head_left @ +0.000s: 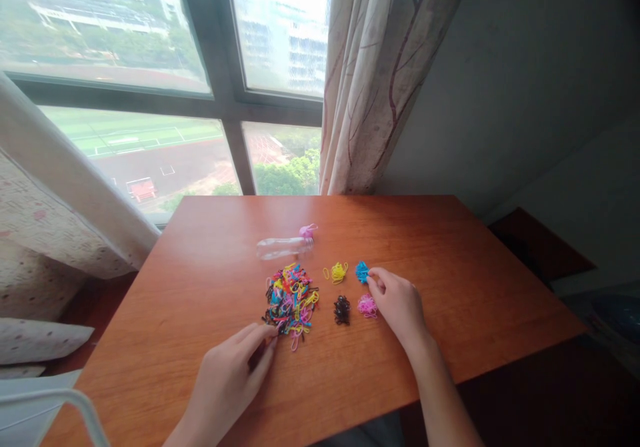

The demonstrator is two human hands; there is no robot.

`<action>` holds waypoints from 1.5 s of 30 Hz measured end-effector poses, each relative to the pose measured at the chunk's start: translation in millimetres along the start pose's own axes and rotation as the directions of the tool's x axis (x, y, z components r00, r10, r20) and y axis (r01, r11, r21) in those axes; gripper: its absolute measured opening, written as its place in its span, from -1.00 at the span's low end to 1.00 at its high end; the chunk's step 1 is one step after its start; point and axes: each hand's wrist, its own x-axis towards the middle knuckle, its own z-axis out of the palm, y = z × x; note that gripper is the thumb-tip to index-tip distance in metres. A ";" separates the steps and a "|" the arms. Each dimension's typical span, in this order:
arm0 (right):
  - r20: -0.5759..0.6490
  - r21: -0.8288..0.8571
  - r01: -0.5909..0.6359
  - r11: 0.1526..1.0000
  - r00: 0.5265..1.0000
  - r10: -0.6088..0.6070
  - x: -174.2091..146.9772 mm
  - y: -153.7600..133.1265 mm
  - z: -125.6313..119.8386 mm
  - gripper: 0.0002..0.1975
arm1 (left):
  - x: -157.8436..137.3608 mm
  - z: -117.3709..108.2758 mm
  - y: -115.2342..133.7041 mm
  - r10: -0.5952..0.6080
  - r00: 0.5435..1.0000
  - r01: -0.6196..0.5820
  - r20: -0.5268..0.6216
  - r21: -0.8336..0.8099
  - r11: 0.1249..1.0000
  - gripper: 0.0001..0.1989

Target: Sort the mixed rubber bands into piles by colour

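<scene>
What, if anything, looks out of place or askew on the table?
Mildly odd: the bottle lies on its side rather than upright, and a yellow loop juts left from the yellow pile, breaking its outline. Nothing looks damaged.

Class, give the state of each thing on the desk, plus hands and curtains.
Clear bottle: lying on its side
Pink cap: apparently off, beside the bottle
Mixed bands: loosely heaped
Yellow bands: piled
Blue bands: piled
Black bands: piled
Pink bands: piled
Left hand: fingertips at mixed bands
Right hand: fingertips at blue bands
Curtains: drawn aside
</scene>
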 end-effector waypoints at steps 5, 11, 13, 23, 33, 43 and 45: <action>-0.034 0.085 0.021 0.996 0.999 -0.018 -8.1 -10.0 -4.7 -0.79 | 0.2 0.6 -0.2 0.003 1.000 -0.003 0.001 0.009 1.000 -0.85; 0.015 0.268 0.122 0.956 0.991 -0.131 -43.4 -54.6 3.0 -0.81 | -0.2 1.8 -0.9 0.018 1.000 -0.018 0.002 0.042 0.999 -0.84; 0.055 0.294 0.145 0.945 0.984 -0.169 -57.4 -73.1 8.2 -0.81 | -0.9 2.0 -0.6 0.023 1.000 -0.024 0.009 0.056 0.998 -0.83; 0.074 0.349 0.123 0.929 0.985 -0.158 -78.0 -115.7 23.9 -0.96 | -1.0 1.5 2.2 0.062 0.998 -0.059 -0.024 0.089 0.994 -0.80; 0.112 0.213 0.018 0.977 0.993 -0.042 -77.7 -126.3 28.8 -0.82 | -1.6 3.4 -0.2 0.067 0.998 -0.065 -0.021 0.062 0.996 -0.82; 0.090 0.339 0.038 0.940 0.993 -0.073 -77.4 -119.3 25.4 -0.92 | -2.3 3.0 0.1 0.045 0.999 -0.045 -0.009 0.051 0.998 -0.82; 0.084 0.348 0.035 0.937 0.994 -0.068 -78.6 -117.4 26.7 -0.89 | -2.7 2.6 0.9 0.052 0.999 -0.052 -0.013 0.047 0.998 -0.81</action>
